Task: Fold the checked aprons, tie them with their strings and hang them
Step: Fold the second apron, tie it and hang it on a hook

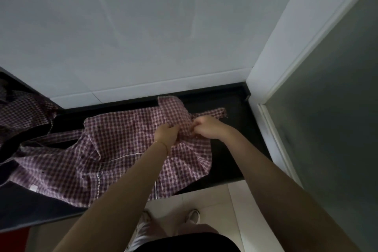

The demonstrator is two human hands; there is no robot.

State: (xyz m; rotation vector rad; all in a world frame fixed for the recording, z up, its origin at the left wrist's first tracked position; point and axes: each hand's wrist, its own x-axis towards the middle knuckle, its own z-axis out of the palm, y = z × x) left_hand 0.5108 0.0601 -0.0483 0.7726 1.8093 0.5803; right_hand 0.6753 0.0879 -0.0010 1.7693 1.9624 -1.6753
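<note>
tabletop (231, 100): black, glossy, running along the wall and ending at the right against a white door frame (286, 47); raised dark lip at the back edge.

wall (143, 26): large pale grey tiles with faint joints, dimly lit.

door (337, 98): grey-green panel at far right, set in the white frame.

floor (212, 202): light tiles below the tabletop's front edge; two pale shoes (193, 215) of the person visible there, blurred.

checked apron (114, 149): maroon-and-white check, lying crumpled and partly spread on the tabletop, its lower part hanging over the front edge; white piping and a small white label show near the left; a strap of the same cloth runs off to the left.

second checked cloth (22, 108): same pattern, bunched at the left edge of the view; what it is cannot be told.

left hand (166, 134): fingers curled, gripping a fold of the apron near its upper right part.

right hand (204, 127): fingers curled, pinching the same bunched cloth just beside the left hand; the two nearly touch.
</note>
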